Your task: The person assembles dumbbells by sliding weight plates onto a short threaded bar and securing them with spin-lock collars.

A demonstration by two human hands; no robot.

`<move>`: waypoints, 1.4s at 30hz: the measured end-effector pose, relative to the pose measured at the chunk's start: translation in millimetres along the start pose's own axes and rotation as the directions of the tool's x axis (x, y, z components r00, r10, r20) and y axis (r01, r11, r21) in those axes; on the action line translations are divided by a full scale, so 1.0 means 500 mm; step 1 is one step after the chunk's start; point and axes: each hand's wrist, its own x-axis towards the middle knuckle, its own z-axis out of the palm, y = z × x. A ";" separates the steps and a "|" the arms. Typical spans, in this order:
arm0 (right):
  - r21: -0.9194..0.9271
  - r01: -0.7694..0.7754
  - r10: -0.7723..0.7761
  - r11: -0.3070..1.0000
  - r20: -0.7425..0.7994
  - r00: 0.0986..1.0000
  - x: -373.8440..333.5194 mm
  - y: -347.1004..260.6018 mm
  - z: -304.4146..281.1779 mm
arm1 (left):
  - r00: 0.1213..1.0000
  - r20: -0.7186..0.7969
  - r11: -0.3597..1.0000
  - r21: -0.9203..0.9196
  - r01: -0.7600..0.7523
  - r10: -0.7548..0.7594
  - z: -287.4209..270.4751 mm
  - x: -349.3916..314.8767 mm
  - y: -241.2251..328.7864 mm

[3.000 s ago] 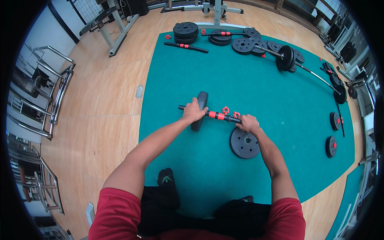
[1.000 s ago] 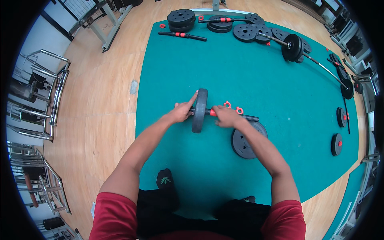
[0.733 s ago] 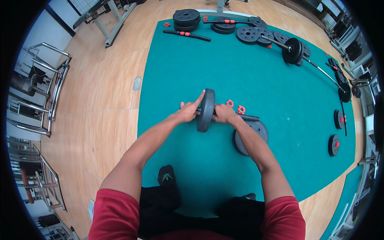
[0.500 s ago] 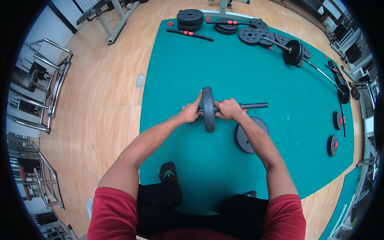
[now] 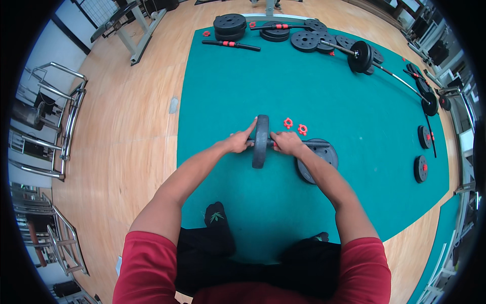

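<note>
A thick dark weight plate [image 5: 260, 143] stands on edge on a dumbbell bar, whose threaded right end [image 5: 318, 144] sticks out past my right hand. My right hand [image 5: 287, 143] is closed around the bar just right of the plate, by a red band. On the plate's other side my left hand [image 5: 238, 141] grips the bar's short left end, its index finger stretched along the plate's face. Two red star-shaped collars [image 5: 288, 123] lie on the mat just beyond my right hand. Another plate [image 5: 328, 158] lies flat under the bar's right end, partly hidden by my right forearm.
Along the green mat's [image 5: 238, 86] far edge lie stacked plates [image 5: 230, 26], bars with red bands [image 5: 231, 45] and several flat plates. A long barbell [image 5: 397, 77] runs along the right. Plates with red collars [image 5: 421, 168] lie near the right edge. Metal gym frames [image 5: 71, 121] stand at left.
The dumbbell has shifted slightly toward me and its right end now sits over the flat plate. Two red collars behind it have come into sight. Both hands keep their hold.
</note>
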 end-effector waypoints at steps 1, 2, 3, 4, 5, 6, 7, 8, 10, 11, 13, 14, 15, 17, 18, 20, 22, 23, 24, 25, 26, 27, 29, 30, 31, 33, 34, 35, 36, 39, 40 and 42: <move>0.006 -0.016 0.016 1.000 0.037 0.999 -0.006 0.014 0.000 | 1.000 0.011 1.000 0.000 0.008 -0.008 0.001 0.006 -0.008; 0.011 -0.032 0.031 0.999 0.075 0.997 -0.010 0.032 0.001 | 1.000 0.008 1.000 -0.018 -0.003 0.003 0.002 0.010 -0.018; 0.015 -0.043 0.041 0.999 0.114 0.993 -0.018 0.039 -0.009 | 1.000 0.002 0.999 -0.039 -0.009 0.010 0.002 0.007 -0.026; 0.043 -0.060 0.054 0.997 0.134 0.990 -0.029 0.047 -0.020 | 1.000 -0.003 0.998 -0.061 -0.015 0.015 0.002 0.006 -0.034; 0.070 -0.076 0.065 0.995 0.154 0.986 -0.042 0.057 -0.031 | 1.000 -0.006 0.999 -0.050 -0.009 0.009 0.002 0.007 -0.041; 0.101 -0.100 0.080 0.990 0.178 0.981 -0.059 0.063 -0.041 | 1.000 -0.002 0.999 -0.040 -0.005 0.005 0.004 0.006 -0.039; 0.201 -0.193 0.147 0.960 0.225 0.963 -0.069 0.076 -0.043 | 1.000 0.002 1.000 -0.030 0.001 -0.001 0.006 0.005 -0.037; 0.292 -0.284 0.204 0.913 0.277 0.939 -0.074 0.094 -0.047 | 1.000 0.007 0.999 -0.037 0.005 -0.004 0.006 0.006 -0.035; 0.402 -0.441 0.296 0.802 0.375 0.879 -0.074 0.112 -0.048 | 1.000 0.019 0.998 -0.055 0.017 -0.016 0.004 -0.001 -0.024; 0.423 -0.503 0.333 0.753 0.414 0.847 -0.068 0.118 -0.048 | 0.999 0.027 0.998 -0.052 0.022 -0.021 0.005 -0.007 -0.019; 0.313 -0.417 0.337 0.854 0.279 0.899 -0.060 0.155 -0.025 | 0.999 0.027 0.999 -0.043 0.020 -0.019 -0.002 -0.004 0.002; 0.268 -0.393 0.336 0.880 0.236 0.912 -0.054 0.183 -0.002 | 0.999 0.033 0.999 -0.023 0.027 -0.027 -0.003 0.002 0.019; 0.228 -0.361 0.321 0.904 0.193 0.927 -0.039 0.192 0.010 | 0.998 0.037 0.999 -0.001 0.046 -0.046 -0.006 -0.001 0.033; 0.118 -0.345 0.328 0.931 0.142 0.934 -0.022 0.215 0.029 | 0.998 0.029 0.998 0.030 0.061 -0.062 -0.002 0.000 0.058; 0.062 -0.342 0.332 0.938 0.131 0.934 0.004 0.191 0.034 | 0.997 0.012 0.996 0.043 0.081 -0.081 -0.004 -0.014 0.054; -0.020 -0.348 0.348 0.937 0.075 0.934 0.036 0.161 0.034 | 0.994 0.002 0.993 0.046 0.106 -0.107 -0.007 -0.024 0.056; -0.062 -0.362 0.362 0.930 -0.005 0.932 0.061 0.149 0.041 | 0.991 0.021 0.991 0.021 0.131 -0.131 -0.008 -0.027 0.058; -0.069 -0.342 0.342 0.937 -0.010 0.940 0.070 0.147 0.043 | 0.990 0.017 0.990 0.028 0.136 -0.137 -0.008 -0.028 0.059; -0.078 -0.320 0.321 0.944 -0.011 0.947 0.074 0.146 0.049 | 0.991 0.009 0.990 0.028 0.135 -0.135 -0.005 -0.029 0.055; -0.086 -0.299 0.300 0.950 -0.011 0.954 0.079 0.145 0.052 | 0.991 0.001 0.991 0.028 0.133 -0.133 -0.003 -0.030 0.051; -0.088 -0.289 0.289 0.953 -0.015 0.957 0.085 0.148 0.058 | 0.991 -0.006 0.991 0.028 0.132 -0.132 -0.003 -0.030 0.047; -0.092 -0.283 0.282 0.955 -0.018 0.959 0.085 0.154 0.064 | 0.991 -0.005 0.991 0.026 0.135 -0.135 -0.004 -0.029 0.049; -0.012 -0.302 0.301 0.953 -0.048 0.952 0.089 0.170 0.072 | 0.990 -0.001 0.990 0.023 0.139 -0.139 -0.007 -0.028 0.052; 0.076 -0.315 0.320 0.946 -0.073 0.944 0.093 0.164 0.061 | 0.993 -0.015 0.993 -0.001 0.119 -0.119 -0.006 -0.031 0.042; 0.164 -0.325 0.343 0.931 -0.095 0.934 0.098 0.156 0.050 | 0.995 -0.028 0.995 -0.025 0.097 -0.098 -0.004 -0.032 0.033; 0.629 -0.142 0.372 0.764 -0.251 0.894 0.121 0.161 0.022 | 0.997 -0.024 0.996 -0.059 0.067 -0.068 -0.002 -0.020 0.027; 0.796 0.000 0.406 0.606 -0.309 0.860 0.132 0.149 -0.001 | 0.997 -0.014 0.994 -0.072 0.076 -0.077 -0.004 -0.017 0.028; 0.830 0.078 0.356 0.552 -0.319 0.878 0.137 0.135 -0.021 | 0.996 -0.002 0.993 -0.085 0.084 -0.084 -0.006 -0.013 0.028; 0.859 0.156 0.297 0.488 -0.331 0.896 0.140 0.093 -0.070 | 0.995 0.013 0.989 -0.107 0.102 -0.101 -0.010 -0.020 0.028; 0.829 0.192 0.219 0.525 -0.349 0.911 0.128 -0.005 -0.141 | 0.993 0.047 0.985 -0.123 0.117 -0.112 -0.023 -0.022 0.041; 0.800 0.176 0.206 0.574 -0.349 0.914 0.123 -0.032 -0.146 | 0.992 0.044 0.987 -0.103 0.121 -0.117 -0.024 -0.021 0.038; 0.773 0.059 0.193 0.631 -0.231 0.954 0.112 -0.069 -0.138 | 0.991 0.010 0.988 -0.073 0.136 -0.136 -0.022 -0.020 0.031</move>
